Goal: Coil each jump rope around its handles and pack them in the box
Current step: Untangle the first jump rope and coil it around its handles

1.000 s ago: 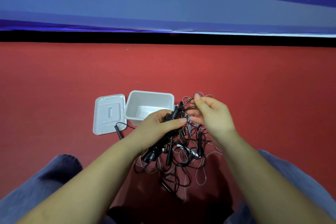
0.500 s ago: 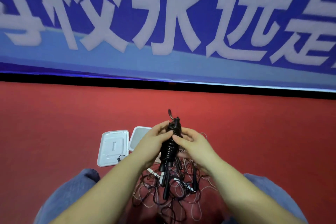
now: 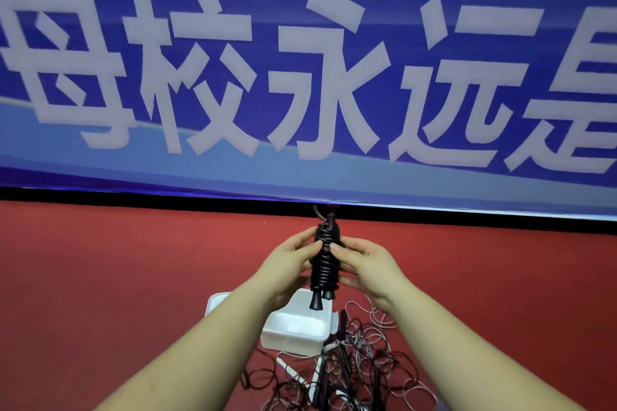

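A black jump rope [image 3: 325,264], coiled tightly round its two handles, stands upright in the air in front of me. My left hand [image 3: 287,265] grips it from the left and my right hand [image 3: 365,264] grips it from the right, thumbs on the coils. Below the hands the white plastic box [image 3: 293,332] sits on the red floor, partly hidden by my left forearm. A tangle of loose jump ropes [image 3: 350,367] with dark handles and thin cords lies beside and in front of the box.
The box's white lid [image 3: 217,302] peeks out left of my forearm. Red floor [image 3: 117,277] spreads to both sides. A blue banner [image 3: 300,77] with large white characters stands behind, above a black strip.
Both hands have lifted the coiled rope up off the pile and away from me. The camera has tilted upward, so the box and the pile now sit lower in view.
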Tool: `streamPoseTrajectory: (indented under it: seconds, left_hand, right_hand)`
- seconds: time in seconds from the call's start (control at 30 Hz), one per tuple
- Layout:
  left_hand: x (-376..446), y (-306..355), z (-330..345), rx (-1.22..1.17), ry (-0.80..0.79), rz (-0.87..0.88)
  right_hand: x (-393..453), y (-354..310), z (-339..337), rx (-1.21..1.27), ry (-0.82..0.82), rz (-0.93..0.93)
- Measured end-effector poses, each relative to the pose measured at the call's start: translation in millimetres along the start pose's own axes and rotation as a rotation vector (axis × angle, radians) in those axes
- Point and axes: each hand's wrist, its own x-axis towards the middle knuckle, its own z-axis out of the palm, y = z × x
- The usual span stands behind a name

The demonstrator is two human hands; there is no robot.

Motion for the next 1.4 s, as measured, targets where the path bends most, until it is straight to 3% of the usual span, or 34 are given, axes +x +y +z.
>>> streamPoseTrajectory:
  seconds: [0.23, 0.5, 0.9, 1.4]
  left_hand:
    - [55.6, -10.0, -16.5, 0.045, -0.083, -0.081]
    - [153.9, -62.6, -85.2, 0.049, 0.074, -0.194]
    - [278.1, -182.2, -186.3, 0.05, 0.137, -0.428]
    - [364.0, -359.5, -285.1, 0.131, 0.244, -0.732]
  right_hand:
    - [52.3, 9.4, -18.4, 0.007, 0.035, 0.037]
    - [158.4, 66.6, -22.5, 0.004, 0.052, 0.158]
    - [308.4, 214.2, -33.5, 0.054, 0.019, 0.422]
    - [411.5, 411.9, -37.7, -0.077, 0.092, 0.626]
